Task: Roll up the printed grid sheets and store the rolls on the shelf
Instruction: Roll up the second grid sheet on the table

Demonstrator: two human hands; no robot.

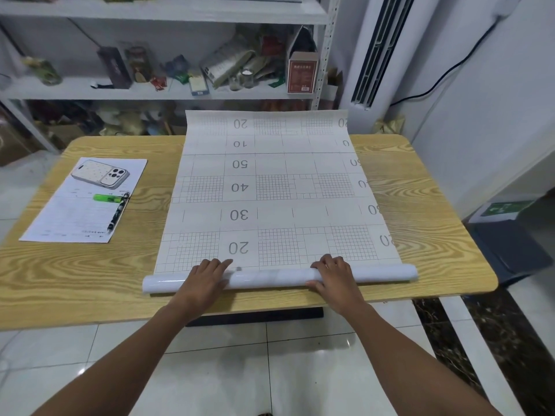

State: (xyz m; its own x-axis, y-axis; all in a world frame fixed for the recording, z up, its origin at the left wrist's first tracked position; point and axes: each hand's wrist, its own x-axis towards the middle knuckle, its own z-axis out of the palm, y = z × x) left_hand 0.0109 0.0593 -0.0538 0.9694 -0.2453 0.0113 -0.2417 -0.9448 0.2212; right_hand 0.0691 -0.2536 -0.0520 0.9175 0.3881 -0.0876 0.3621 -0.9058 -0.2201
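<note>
Head view, and both your arms reach in from 6 o'clock, forearms bare, converging on the roll (270, 277) that lies across the near part of the desk (75, 277).

Your left grip (206, 277) lies flat over the roll's left portion. The fingers are spread and nearly straight, pointing to 1 o'clock, with the tips down on the flat sheet. It is pressing, not wrapping.

Your right grip (332, 274) sits right of centre, wrist angled toward 11 o'clock. The fingers hook over the top of the roll and the thumb is tucked against its near side, so this one is clasped round the roll.

The rest of the grid sheet (270, 190) runs flat from the roll toward 12 o'clock. Its numbers read upside down from where you stand: 20, 30, 40, 50, 10, 20.

Now the hard parts. The sheet's far end passes the desk's far edge and lifts in front of the shelf (150, 92), covering what is behind it. The numbers down the 3 o'clock margin are clipped. Both palms hide the roll beneath them. The shelf's contents are a blurred jumble.

At 9 o'clock from the sheet lies a printed page (75, 214), its text too small to read. On it rest a green highlighter (107, 198) and a pen (118, 214).
</note>
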